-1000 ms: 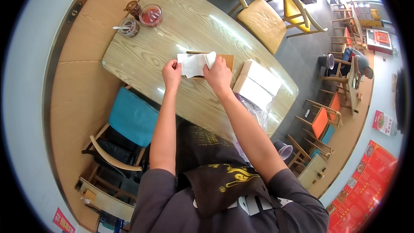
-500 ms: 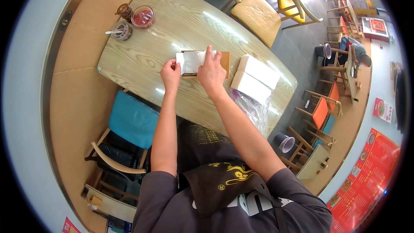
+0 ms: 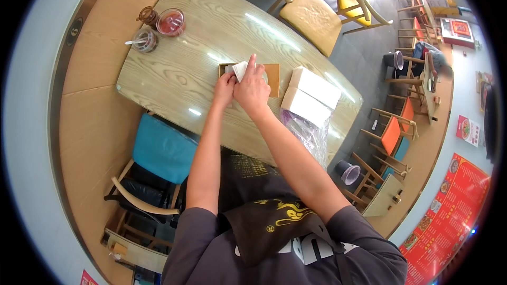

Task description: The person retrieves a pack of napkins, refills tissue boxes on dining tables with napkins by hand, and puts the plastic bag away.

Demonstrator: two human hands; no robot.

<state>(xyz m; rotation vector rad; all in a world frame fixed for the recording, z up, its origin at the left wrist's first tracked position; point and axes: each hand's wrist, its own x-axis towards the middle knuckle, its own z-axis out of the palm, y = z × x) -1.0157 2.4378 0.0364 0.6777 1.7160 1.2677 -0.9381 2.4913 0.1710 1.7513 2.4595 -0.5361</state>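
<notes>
White paper napkins (image 3: 240,69) are between my two hands, over a brown box (image 3: 273,80) on the wooden table (image 3: 174,74). My left hand (image 3: 224,91) is closed on the lower left side of the napkins. Against their right side lies my right hand (image 3: 252,88), closed on them with the index finger pointing away from me. My hands hide much of the box and part of the napkins. To the right of the box sits a stack of white napkins (image 3: 311,95) with clear plastic wrapping (image 3: 309,133) at its near end.
Jars with red (image 3: 171,22) and dark contents (image 3: 144,40) and a brown pot (image 3: 148,16) stand at the table's far left. A blue chair (image 3: 162,148) is at the near left, a tan chair (image 3: 311,21) beyond. A person (image 3: 437,60) sits at a far-right table.
My left hand has moved right, close beside my right hand. The napkins, earlier spread flat between my hands, now show as a smaller, bunched piece.
</notes>
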